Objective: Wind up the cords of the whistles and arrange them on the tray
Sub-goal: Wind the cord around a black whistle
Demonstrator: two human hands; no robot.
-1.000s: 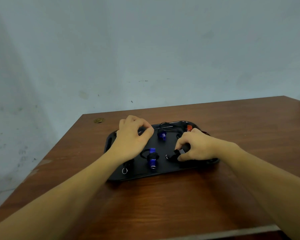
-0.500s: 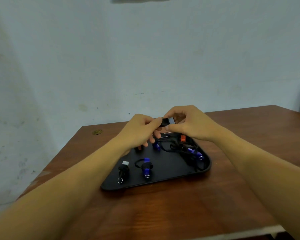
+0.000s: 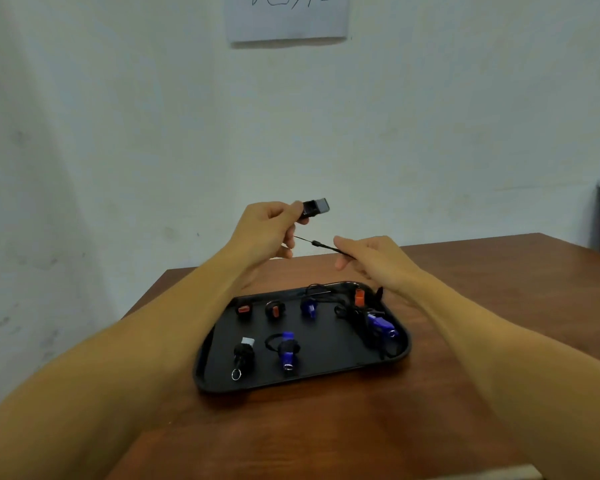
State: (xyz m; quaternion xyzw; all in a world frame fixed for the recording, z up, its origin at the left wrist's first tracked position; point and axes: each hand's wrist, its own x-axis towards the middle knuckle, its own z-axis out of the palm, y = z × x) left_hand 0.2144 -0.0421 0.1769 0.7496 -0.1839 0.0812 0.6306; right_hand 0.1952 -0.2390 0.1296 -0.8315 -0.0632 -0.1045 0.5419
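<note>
1. While both hands are raised above the tray (image 3: 222,384), the left hand (image 3: 267,230) pinches a black whistle (image 3: 314,208) between thumb and curled fingers, its grey mouthpiece pointing right.
2. The cord (image 3: 321,244) runs taut from under the left hand to the right hand (image 3: 374,259), which is curled and grips it.
3. The tray is black and rests on the brown wooden table (image 3: 465,410), near the far left corner.
4. Tray, back row, left to right: two black whistles with orange-red mouthpieces (image 3: 244,310) (image 3: 274,310), then a blue whistle (image 3: 308,306).
5. Tray, front row: a black whistle with a grey mouthpiece (image 3: 244,351) and a metal ring (image 3: 236,375) at its near end; just right of it, a blue whistle with wound cord (image 3: 286,348).
6. Tray, right side: a tangle of black cords (image 3: 347,308) with an orange whistle (image 3: 359,298) and a blue whistle (image 3: 381,325) lying in it.
7. A sheet of paper (image 3: 286,19) is fixed to the wall above.
</note>
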